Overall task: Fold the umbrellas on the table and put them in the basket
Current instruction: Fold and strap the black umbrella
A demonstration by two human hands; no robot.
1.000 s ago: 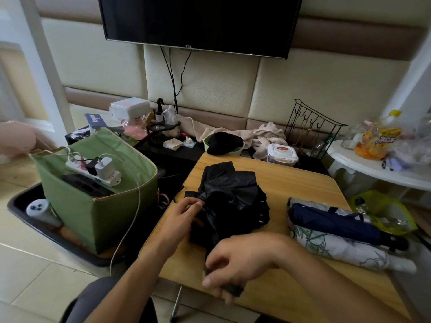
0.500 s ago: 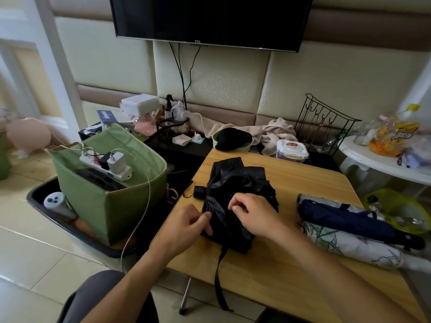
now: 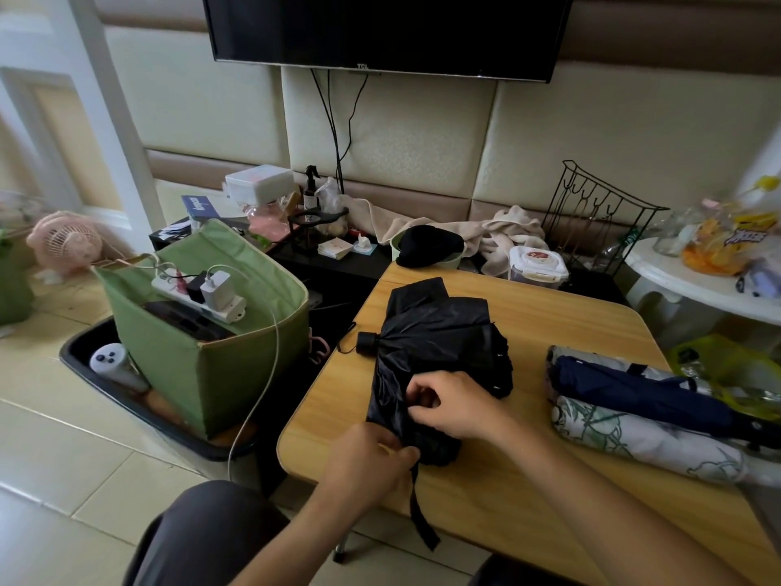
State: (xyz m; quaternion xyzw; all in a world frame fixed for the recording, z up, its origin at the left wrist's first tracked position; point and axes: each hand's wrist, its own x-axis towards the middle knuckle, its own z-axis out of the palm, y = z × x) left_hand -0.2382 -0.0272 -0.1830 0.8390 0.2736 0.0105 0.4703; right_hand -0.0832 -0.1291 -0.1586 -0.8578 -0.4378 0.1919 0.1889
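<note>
A black umbrella (image 3: pixel 439 340), collapsed with loose canopy folds, lies in the middle of the wooden table (image 3: pixel 528 501). Its handle end points left, and its strap (image 3: pixel 420 513) trails toward the table's front edge. My left hand (image 3: pixel 367 463) pinches the fabric at the near end where the strap starts. My right hand (image 3: pixel 452 406) pinches a fold of the canopy just above it. On the right side of the table a rolled navy umbrella (image 3: pixel 642 391) rests beside a white leaf-patterned umbrella (image 3: pixel 646 441). The green fabric basket (image 3: pixel 211 357) stands on the floor to the left.
A power strip with chargers (image 3: pixel 203 293) and a white cable rest across the basket top. A black tray (image 3: pixel 105 387) holds the basket. Behind the table are a wipes box (image 3: pixel 536 264), a wire rack (image 3: pixel 600 217), towels and a white side table (image 3: pixel 697 285).
My left hand slid down from the umbrella's left side to its near end by the strap. My right hand moved slightly nearer on the canopy. The camera view shifted closer and left.
</note>
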